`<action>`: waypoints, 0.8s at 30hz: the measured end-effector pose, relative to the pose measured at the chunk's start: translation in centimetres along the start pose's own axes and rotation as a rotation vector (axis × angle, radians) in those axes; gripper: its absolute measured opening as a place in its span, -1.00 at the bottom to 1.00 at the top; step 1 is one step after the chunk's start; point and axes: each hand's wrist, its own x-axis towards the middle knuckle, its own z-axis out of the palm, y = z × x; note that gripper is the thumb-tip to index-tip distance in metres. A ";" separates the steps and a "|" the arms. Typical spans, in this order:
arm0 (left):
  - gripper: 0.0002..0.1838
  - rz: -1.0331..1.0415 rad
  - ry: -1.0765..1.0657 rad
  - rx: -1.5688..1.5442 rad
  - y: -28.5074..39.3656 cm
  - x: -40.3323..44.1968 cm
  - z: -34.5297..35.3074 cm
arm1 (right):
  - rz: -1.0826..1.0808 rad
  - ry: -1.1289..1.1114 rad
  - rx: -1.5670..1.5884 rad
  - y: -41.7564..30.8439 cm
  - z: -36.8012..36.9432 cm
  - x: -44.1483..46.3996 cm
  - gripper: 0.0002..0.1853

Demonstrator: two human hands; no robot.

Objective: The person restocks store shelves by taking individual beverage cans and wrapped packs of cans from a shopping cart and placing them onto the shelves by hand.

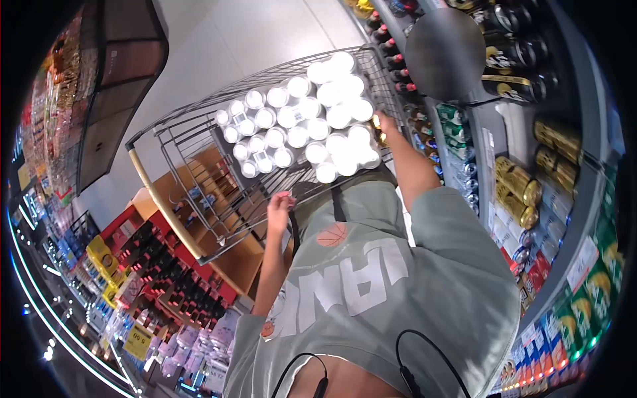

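A wire shopping cart point(181, 152) holds several packs of cans point(292, 116) with bright, overexposed white tops, set close together. My right hand point(385, 127) is at the right end of the packs, its fingers curled at a small gold-coloured item point(379, 122) whose shape is unclear. Near the cart's lower side, just in front of the grey-green shirt point(358, 232), my left hand point(281, 201) has its fingers bent in, with nothing visible in them.
Shelves with gold cans point(517, 182) and green packs point(590, 302) line the right side. At the lower left stand red displays of dark bottles point(159, 265) and a yellow price sign point(137, 341). A dark-framed display point(123, 79) stands at the upper left. Pale floor tiles point(232, 33) lie beyond the cart.
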 end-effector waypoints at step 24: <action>-0.79 -0.111 -0.209 0.149 1.9 5.4 0.9 | -0.333 -0.005 -0.363 -0.3 -3.1 -8.2 0.00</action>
